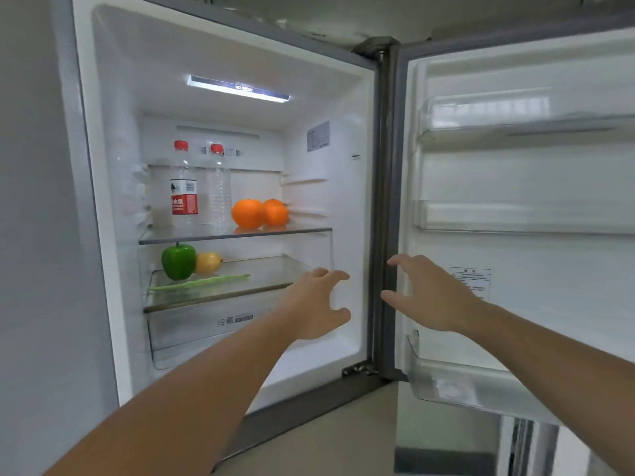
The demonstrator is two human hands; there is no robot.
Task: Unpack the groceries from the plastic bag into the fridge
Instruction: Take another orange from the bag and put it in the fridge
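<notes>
Groceries sat inside the fridge (113, 201) already: two red-capped water bottles (184, 187) upright at the left of the upper glass shelf (309, 230), with oranges (248, 213) clustered just beside them to the right. On the shelf below, a green pepper (178, 261) touched a yellow fruit (208, 262), and a long green vegetable (202, 282) lay flat in front of both. The plastic bag was nowhere in view, so how much remained in it could not be told.

Both arms were stretched toward the fridge and both hands held nothing. The left hand (314, 305) hung in front of the right end of the lower shelf, fingers spread and loosely curved, thumb apart. The right hand (429, 292) was likewise spread wide, near the hinge edge of the open door (515, 187), whose bins looked bare.

As a judgement, this fell between placements, or at the end of stocking. The next move probably called for either returning to the bag for another item or taking the door edge to swing it shut; the bag's contents would decide which.
</notes>
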